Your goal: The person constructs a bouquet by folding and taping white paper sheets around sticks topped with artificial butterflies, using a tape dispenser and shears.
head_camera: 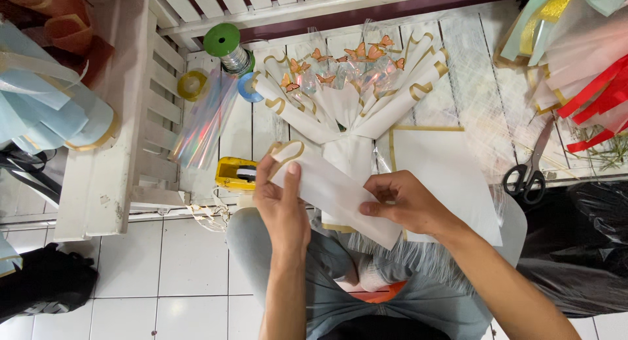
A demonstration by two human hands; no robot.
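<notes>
Diagonally, wrapping sheet (330,189) points lower-right.

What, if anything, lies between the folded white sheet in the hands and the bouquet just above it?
Nothing visible does. The left hand and right hand hold the folded sheet right below the bouquet, its upper edge already meeting the wrapped stem. The tape dispenser and scissors lie off to the sides.

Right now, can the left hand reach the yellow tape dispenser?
Probably yes: the left hand holds the white wrapping sheet, but the yellow tape dispenser lies just beside it, nothing between.
</notes>
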